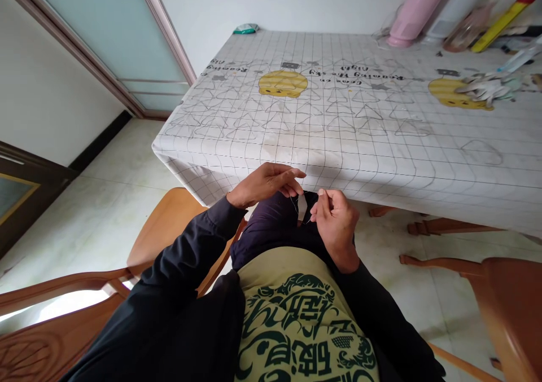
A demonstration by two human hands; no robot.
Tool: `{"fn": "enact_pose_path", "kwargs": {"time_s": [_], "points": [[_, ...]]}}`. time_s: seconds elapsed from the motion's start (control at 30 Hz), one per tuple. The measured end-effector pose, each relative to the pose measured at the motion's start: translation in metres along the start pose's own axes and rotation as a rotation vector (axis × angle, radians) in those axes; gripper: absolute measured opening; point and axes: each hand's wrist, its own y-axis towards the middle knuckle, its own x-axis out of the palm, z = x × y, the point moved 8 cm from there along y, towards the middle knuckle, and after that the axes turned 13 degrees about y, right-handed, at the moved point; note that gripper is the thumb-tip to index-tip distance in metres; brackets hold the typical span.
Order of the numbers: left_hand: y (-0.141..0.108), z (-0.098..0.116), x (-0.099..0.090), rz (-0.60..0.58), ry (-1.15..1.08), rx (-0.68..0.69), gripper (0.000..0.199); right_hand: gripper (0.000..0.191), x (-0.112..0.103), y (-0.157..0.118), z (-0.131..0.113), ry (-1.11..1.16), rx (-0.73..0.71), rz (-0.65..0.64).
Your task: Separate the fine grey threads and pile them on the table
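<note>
My right hand [336,222] is closed in a pinch, thumb and forefinger together, over my lap just off the table's front edge. A thin, light wire or thread [308,222] shows at its fingers and curves toward my left hand [277,182]. That left hand has its forefinger stretched out and its other fingers bent in. The thin strand also runs below its fingertips, but the grip itself is partly hidden. Between the hands, a pale strip [302,207] shows against the dark trousers. On the tablecloth [339,162] lie several thin grey bent shapes [337,113] like wire outlines, roughly triangular.
A pink cylinder [417,12], a yellow-and-red stick [503,21] and a crumpled glove-like thing [491,88] are on the table's right. A green packet [245,29] sits at the far left corner. Wooden chairs stand at left [169,229] and right [508,297].
</note>
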Motion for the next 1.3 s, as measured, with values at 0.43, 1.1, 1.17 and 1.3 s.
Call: {"fn": "enact_pose_path", "kwargs": {"time_s": [0.43, 1.1, 1.17, 1.3], "points": [[-0.066, -0.015, 0.030, 0.641, 0.517, 0.126, 0.047, 0.039, -0.009, 0.000, 0.001, -0.074, 0.002, 0.030], [-0.043, 0.022, 0.047, 0.235, 1.218, 0.472, 0.026, 0.033, -0.008, -0.008, -0.002, -0.051, -0.029, -0.020], [-0.042, 0.022, 0.049, 0.189, 1.242, 0.487, 0.027, 0.033, -0.006, -0.008, -0.003, -0.052, -0.011, -0.018], [-0.039, 0.024, 0.047, 0.130, 1.220, 0.513, 0.028, 0.030, -0.003, -0.007, -0.005, -0.058, -0.008, -0.025]]}}
